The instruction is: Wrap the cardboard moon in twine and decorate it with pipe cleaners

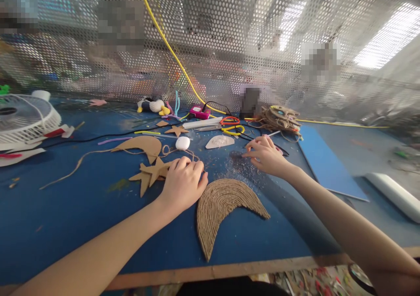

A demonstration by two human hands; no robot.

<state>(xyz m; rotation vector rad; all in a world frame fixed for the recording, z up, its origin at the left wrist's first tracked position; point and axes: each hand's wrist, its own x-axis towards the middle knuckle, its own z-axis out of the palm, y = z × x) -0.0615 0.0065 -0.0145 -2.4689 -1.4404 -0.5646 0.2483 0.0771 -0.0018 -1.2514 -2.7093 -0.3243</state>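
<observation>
My left hand [185,180] rests on the table with its fingers curled down, and what lies under them is hidden. It is beside two cardboard stars [155,170] and the upper left edge of a crescent wrapped in rows of twine [226,200]. My right hand [267,156] hovers low over the tabletop, its fingers loosely bent and apart, with nothing visible in them. A dark object partly shows behind that hand. Between the hands and farther back lie a whitish translucent piece [219,141] and a white rounded object [183,143].
A plain cardboard crescent [141,145] with loose twine lies left. Behind are orange-handled scissors [229,120], yellow-handled scissors [233,130], a pink device [200,112] and a twine bundle [278,121]. A fan [26,116] stands left, a blue board [328,160] right.
</observation>
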